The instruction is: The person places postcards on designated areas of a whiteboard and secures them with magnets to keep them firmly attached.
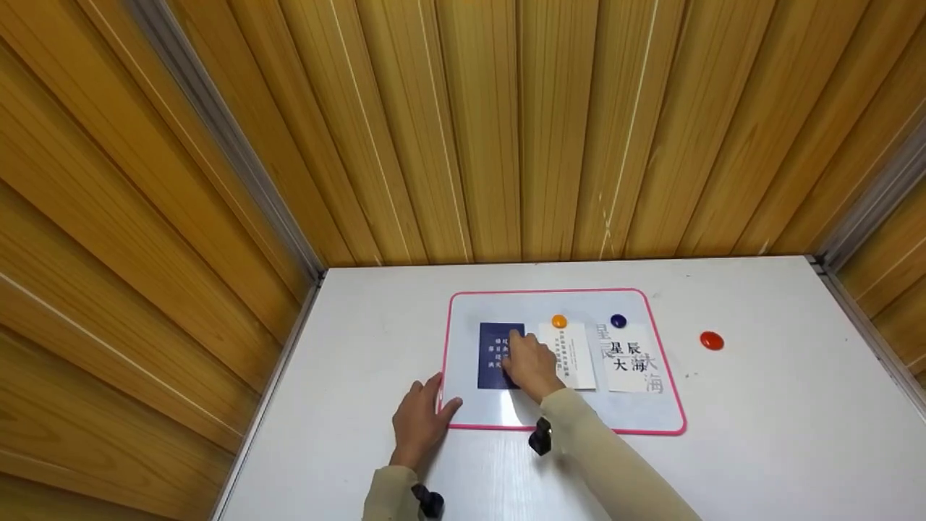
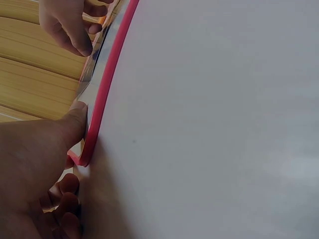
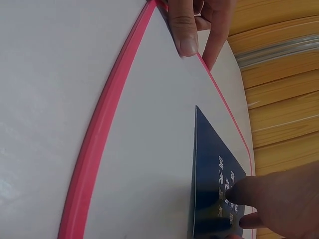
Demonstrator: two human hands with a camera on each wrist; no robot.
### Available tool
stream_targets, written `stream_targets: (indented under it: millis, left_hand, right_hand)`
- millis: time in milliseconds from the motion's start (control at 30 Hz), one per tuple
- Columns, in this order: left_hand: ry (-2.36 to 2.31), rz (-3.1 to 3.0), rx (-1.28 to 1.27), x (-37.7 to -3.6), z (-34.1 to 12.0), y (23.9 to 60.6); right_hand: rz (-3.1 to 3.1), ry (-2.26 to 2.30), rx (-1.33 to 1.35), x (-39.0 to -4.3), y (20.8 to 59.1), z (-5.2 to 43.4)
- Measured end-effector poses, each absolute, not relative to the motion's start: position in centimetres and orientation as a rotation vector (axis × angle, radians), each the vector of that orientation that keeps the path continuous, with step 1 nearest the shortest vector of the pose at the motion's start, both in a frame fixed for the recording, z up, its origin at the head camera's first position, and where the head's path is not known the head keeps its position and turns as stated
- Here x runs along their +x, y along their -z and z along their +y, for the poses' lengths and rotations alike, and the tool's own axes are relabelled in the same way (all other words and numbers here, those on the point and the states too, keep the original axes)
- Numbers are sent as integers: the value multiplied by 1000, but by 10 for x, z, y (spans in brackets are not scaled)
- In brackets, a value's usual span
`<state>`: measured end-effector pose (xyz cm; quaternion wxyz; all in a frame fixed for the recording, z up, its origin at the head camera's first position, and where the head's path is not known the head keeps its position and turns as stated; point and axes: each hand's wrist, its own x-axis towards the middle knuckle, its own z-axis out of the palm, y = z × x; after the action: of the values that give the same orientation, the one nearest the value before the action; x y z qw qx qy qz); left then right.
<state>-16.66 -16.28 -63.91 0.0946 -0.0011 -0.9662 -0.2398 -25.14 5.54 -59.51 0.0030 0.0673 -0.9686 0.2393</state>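
Note:
A whiteboard with a pink rim (image 1: 564, 428) lies on the white table. My left hand (image 1: 419, 423) holds its near left corner, thumb (image 2: 77, 117) over the rim and the other fingers curled at the outer side. On the board, my right hand (image 1: 534, 365) rests on a dark blue card (image 1: 492, 354) with white lettering, its thumb and fingers touching the card's face and covering part of it. Beside it lies a white card (image 1: 579, 354) with an orange round magnet (image 1: 559, 321) at its top. Farther right is a lettered white card (image 1: 628, 362) under a dark blue magnet (image 1: 618, 320).
A red round magnet (image 1: 712, 341) lies on the white table (image 1: 781, 420), right of the board. Wood-patterned panels (image 1: 485, 130) stand behind the table and at both sides, with grey metal posts (image 1: 239, 137) at the corners.

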Motion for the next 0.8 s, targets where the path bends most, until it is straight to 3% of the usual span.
stream_targets:
  millis: [800]
  left_hand:
    - [722, -2865, 15, -166, -161, 639]
  right_hand:
    - [-2895, -710, 191, -258, 593, 61]
